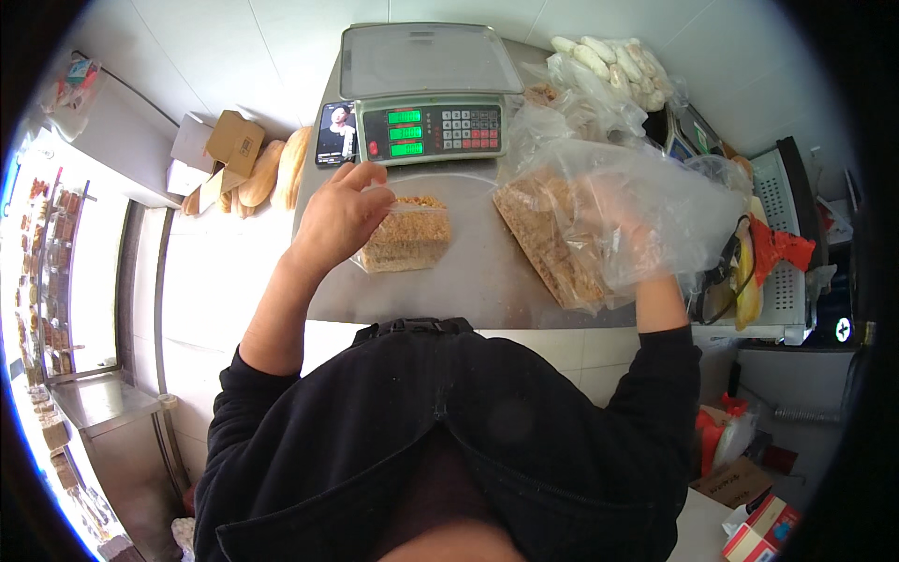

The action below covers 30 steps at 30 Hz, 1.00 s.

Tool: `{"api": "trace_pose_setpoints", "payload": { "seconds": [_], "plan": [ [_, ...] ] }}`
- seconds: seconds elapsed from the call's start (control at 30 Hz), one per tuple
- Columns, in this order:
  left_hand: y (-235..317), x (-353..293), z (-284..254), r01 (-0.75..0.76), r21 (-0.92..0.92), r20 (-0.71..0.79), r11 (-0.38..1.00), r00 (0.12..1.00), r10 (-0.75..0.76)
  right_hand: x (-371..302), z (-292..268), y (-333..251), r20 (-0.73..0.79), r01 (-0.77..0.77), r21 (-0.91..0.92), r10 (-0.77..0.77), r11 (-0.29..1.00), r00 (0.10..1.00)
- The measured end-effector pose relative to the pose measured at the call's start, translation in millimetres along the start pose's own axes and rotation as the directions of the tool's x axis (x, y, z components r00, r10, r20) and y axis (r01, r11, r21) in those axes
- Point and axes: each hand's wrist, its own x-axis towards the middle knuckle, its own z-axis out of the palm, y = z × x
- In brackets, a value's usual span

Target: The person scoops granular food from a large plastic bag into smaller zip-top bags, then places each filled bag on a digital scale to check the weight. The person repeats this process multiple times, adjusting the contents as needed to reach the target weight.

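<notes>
On the steel counter in front of me sits a small clear bag (406, 242) full of golden, crumbly food. My left hand (348, 214) is at its upper left edge, with fingers curled in a pinch on the clear plastic. To the right lies a larger clear bag (552, 248) of brownish crumbly food, tilted on the counter. My right hand (618, 225) is in the loose, cloudy plastic at that bag's open side. The film blurs its fingers, so their grip cannot be made out.
A digital scale (431, 126) with lit green displays stands behind the bags. Beside it leans a phone (337, 134). White vegetables in plastic (623, 66) lie at back right. Squashes (259, 178) and a cardboard box (234, 140) are at left. A white perforated crate (777, 244) stands at right.
</notes>
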Motion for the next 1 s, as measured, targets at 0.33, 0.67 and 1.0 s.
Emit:
{"api": "trace_pose_setpoints", "payload": {
  "seconds": [0.33,0.67,1.0],
  "plan": [
    [1.5,-18.5,-15.7,-0.195,0.048,-0.137,0.98,0.97,0.199,-40.3,-8.3,49.4,-0.086,-0.188,0.859,0.498,0.476,0.863],
    [-5.9,-32.3,-17.4,-0.033,0.05,0.027,0.998,0.999,0.032,-127.6,-110.2,22.7,-0.092,-0.646,0.161,0.663,0.746,0.743],
    [-7.8,-27.6,-28.1,-0.136,-0.265,-0.003,0.955,0.99,0.141,-179.6,-161.9,-22.3,-0.374,-0.345,0.684,0.714,0.643,0.592]
  ]
}}
